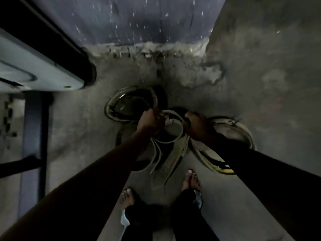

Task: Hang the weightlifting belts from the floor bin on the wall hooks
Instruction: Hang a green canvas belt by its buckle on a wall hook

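In dim light I look straight down at a concrete floor. My left hand (151, 121) and my right hand (196, 125) both grip a worn, pale coiled weightlifting belt (171, 134), whose wide tail hangs down toward my feet. A second curled belt (129, 106) lies on the floor just beyond my left hand. A third belt (232, 136), with a yellowish edge, lies curled to the right, partly under my right forearm. No bin and no wall hooks are in view.
My bare feet in sandals (191, 180) stand close below the belts. A grey machine with a black frame (43, 66) fills the left side. A peeling grey wall (147, 20) meets the floor ahead, and a rough wall (269, 58) rises on the right.
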